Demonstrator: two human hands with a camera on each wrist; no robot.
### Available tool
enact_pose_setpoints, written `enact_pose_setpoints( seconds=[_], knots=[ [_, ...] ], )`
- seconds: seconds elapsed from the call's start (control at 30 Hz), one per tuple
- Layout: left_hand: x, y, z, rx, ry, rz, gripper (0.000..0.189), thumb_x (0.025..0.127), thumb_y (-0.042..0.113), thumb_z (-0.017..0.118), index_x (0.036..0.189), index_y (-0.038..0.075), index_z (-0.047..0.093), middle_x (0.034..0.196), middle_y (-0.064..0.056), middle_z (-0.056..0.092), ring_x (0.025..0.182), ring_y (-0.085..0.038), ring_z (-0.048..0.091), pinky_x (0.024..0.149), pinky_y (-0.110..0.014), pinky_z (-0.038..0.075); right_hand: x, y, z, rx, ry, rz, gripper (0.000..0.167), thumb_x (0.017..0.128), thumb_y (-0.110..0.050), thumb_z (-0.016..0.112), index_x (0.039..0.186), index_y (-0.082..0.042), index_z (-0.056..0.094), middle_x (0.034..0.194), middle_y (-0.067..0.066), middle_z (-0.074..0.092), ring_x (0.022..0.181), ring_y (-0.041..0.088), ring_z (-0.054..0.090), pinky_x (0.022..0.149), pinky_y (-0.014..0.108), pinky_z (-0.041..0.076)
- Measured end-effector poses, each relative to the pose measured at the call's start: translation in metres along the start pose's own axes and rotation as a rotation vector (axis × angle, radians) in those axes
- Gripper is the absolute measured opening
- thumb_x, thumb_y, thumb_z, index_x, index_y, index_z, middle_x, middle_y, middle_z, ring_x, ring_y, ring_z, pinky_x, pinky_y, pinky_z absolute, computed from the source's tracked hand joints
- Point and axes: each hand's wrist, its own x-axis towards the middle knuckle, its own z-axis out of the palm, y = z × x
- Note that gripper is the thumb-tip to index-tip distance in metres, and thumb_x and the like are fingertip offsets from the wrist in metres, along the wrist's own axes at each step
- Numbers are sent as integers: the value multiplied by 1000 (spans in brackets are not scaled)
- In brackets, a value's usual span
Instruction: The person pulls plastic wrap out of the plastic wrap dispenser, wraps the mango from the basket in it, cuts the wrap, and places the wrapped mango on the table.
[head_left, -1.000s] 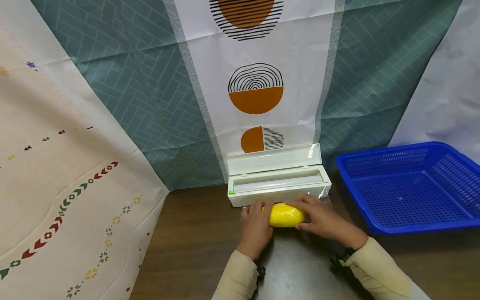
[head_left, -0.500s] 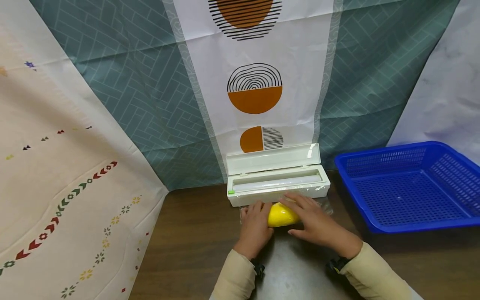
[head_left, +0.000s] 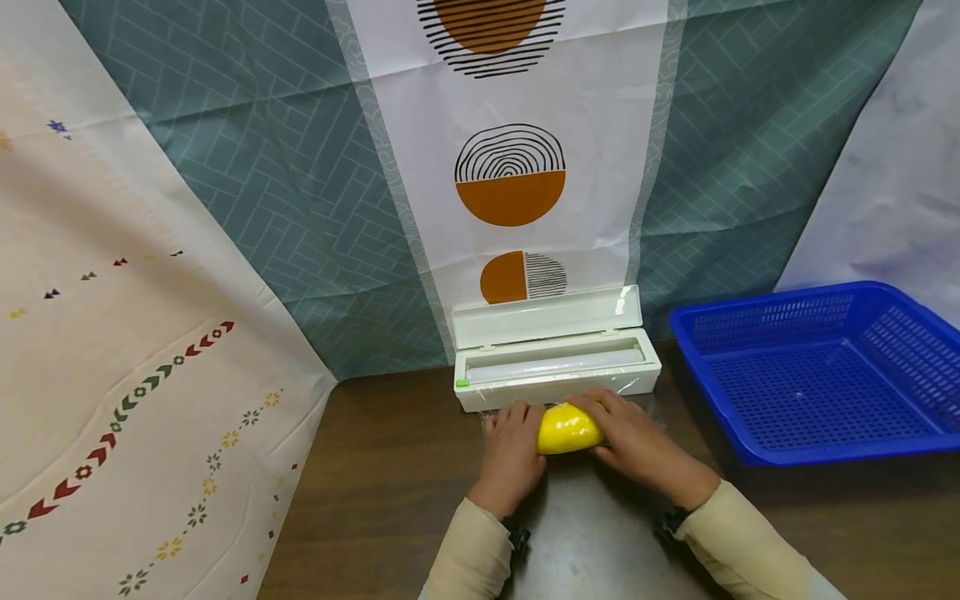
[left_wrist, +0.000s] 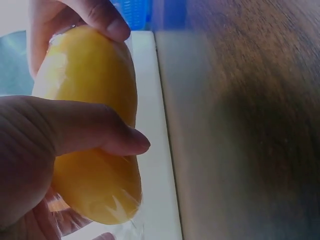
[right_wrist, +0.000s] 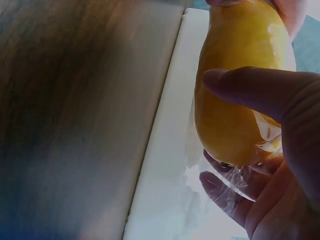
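Note:
A smooth, oblong yellow fruit [head_left: 567,429] is wrapped in clear cling film, just in front of an opened white cling film dispenser [head_left: 558,393]. My left hand [head_left: 512,457] grips its left end, thumb across the near side in the left wrist view. My right hand [head_left: 639,440] holds the other end, its thumb lying over the yellow skin in the right wrist view. Crinkled loose film [right_wrist: 231,187] gathers at that end, between fruit and fingers. The far side of the fruit is hidden.
Inside the dispenser lies a film roll [head_left: 558,365], with the lid [head_left: 547,318] tipped back against the patterned cloth [head_left: 600,208]. A blue plastic basket [head_left: 825,375] stands at the right on the brown wooden table [head_left: 390,483].
My right hand loosened and spread over the fruit half a second ago; now its fingers and thumb hold the right end again. My left hand has stayed at the left end.

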Motion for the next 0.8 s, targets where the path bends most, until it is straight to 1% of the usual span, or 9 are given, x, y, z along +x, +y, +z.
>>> enact_pose_setpoints(
  seconds=[0.17,0.23,0.3,0.47,0.57,0.67,0.8],
  knots=[
    [0,2,-6,16,-8,3,55,74,8,82,123,17,61,107,-5,58,100,-24,56,79,-38,34,1,-2,-4,53,-31,27,78,73,-4,88,141,-13,52,123,12,57,103,28,63,88,49,56],
    [-1,3,-11,12,-12,-1,56,74,6,81,124,18,60,105,-5,57,99,-24,55,79,-38,33,1,-3,-7,65,-34,28,78,72,-3,87,141,-13,52,123,12,56,104,27,63,88,48,56],
    [-1,4,-15,5,-2,3,56,73,3,80,124,18,61,104,-5,56,98,-24,55,79,-38,34,1,-6,-11,72,-34,30,78,72,-3,87,141,-14,52,123,11,56,105,27,62,88,48,56],
    [-2,6,-26,5,40,21,59,71,-1,78,124,20,61,103,-4,58,96,-23,54,77,-35,33,2,-13,-22,70,-21,36,79,72,-5,87,142,-15,52,123,10,56,105,24,60,87,47,56],
    [-3,7,-33,7,54,24,62,71,-2,78,125,22,60,104,-2,60,96,-23,54,76,-34,31,3,-18,-28,61,-4,39,81,71,-5,88,142,-16,52,124,10,56,105,24,59,86,47,56],
    [-4,8,-39,3,68,23,64,70,-2,79,126,22,60,105,-2,60,96,-23,54,77,-35,32,3,-21,-33,46,18,33,81,70,-5,88,142,-16,52,125,11,56,105,25,59,85,47,57],
    [-4,11,-44,-28,87,16,63,72,-4,77,128,22,60,107,-2,61,98,-24,55,79,-36,35,3,-23,-37,23,51,14,81,70,-5,88,142,-16,51,125,13,56,105,28,60,85,49,57]
  ],
)
